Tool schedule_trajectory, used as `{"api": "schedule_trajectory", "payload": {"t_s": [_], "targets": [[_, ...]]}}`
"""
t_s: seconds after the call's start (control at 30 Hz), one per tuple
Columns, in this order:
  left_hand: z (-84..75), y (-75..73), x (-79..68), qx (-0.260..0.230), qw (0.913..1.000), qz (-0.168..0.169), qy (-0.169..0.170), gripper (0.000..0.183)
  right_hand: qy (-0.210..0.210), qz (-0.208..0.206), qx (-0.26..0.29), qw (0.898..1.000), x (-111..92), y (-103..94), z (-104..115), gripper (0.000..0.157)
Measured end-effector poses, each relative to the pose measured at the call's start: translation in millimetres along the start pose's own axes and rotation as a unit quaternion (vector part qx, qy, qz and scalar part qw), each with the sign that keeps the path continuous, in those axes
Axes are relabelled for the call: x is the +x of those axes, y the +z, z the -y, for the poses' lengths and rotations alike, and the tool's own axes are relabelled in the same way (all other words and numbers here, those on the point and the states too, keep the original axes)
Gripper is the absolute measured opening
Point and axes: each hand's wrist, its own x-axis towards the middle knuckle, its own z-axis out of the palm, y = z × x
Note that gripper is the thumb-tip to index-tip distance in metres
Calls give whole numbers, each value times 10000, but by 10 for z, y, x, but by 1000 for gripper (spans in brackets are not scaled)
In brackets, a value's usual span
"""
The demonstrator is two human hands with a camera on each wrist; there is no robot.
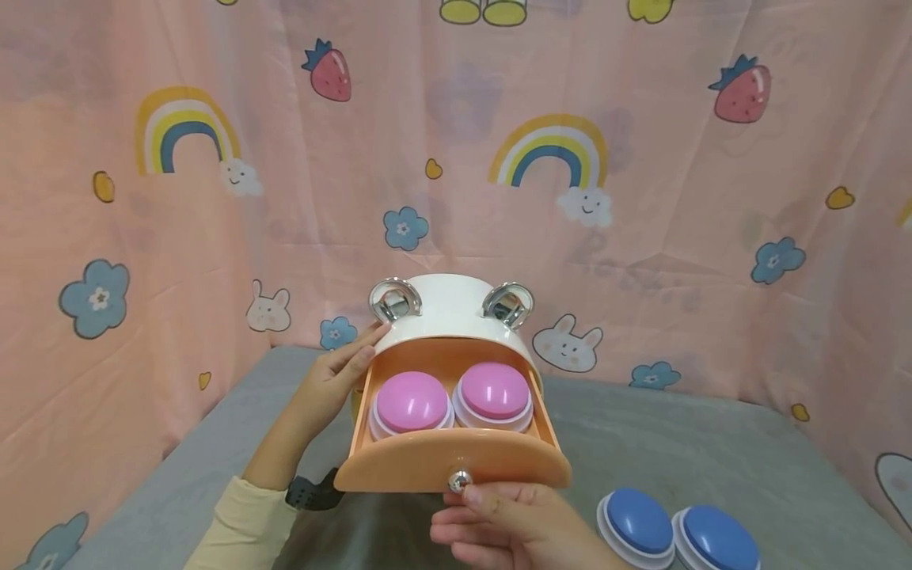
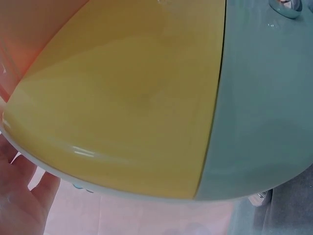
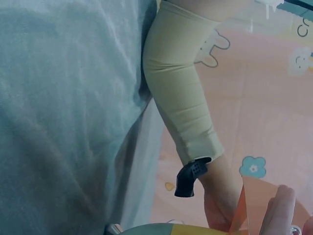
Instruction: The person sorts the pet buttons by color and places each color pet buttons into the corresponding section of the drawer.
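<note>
A white rounded toy cabinet point(image 1: 452, 305) with two shiny metal ear-like parts stands in the middle of the head view. Its orange drawer point(image 1: 427, 459) is pulled out and holds two pink domed push buttons point(image 1: 413, 401) with pale rims. My right hand point(image 1: 523, 522) pinches the small silver knob point(image 1: 460, 480) on the drawer front between thumb and finger. Fairly straight fingers of my left hand point(image 1: 335, 384) rest against the cabinet's left side. In the left wrist view, a yellow panel point(image 2: 127, 98) and a blue-green panel point(image 2: 259, 103) fill most of the picture.
Two blue domed push buttons point(image 1: 639, 521) sit side by side on the grey cloth surface point(image 1: 677, 427), right of my right hand. Behind everything hangs a pink printed curtain point(image 1: 456, 190). A black strap point(image 1: 313, 492) is around my left wrist.
</note>
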Motion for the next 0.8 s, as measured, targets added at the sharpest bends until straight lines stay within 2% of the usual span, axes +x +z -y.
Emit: {"api": "schedule_trajectory", "payload": {"t_s": [0.3, 0.43, 0.8], "targets": [[1, -5, 3, -55, 10000, 56, -59, 44, -139, -134, 69, 9998, 42, 19, 16, 46], [-7, -1, -4, -82, 9999, 94, -93, 45, -364, -56, 78, 9993, 54, 5, 29, 44], [-15, -16, -8, 31, 10000, 66, -53, 44, -722, 14, -243, 9971, 107, 13, 105, 46]]}}
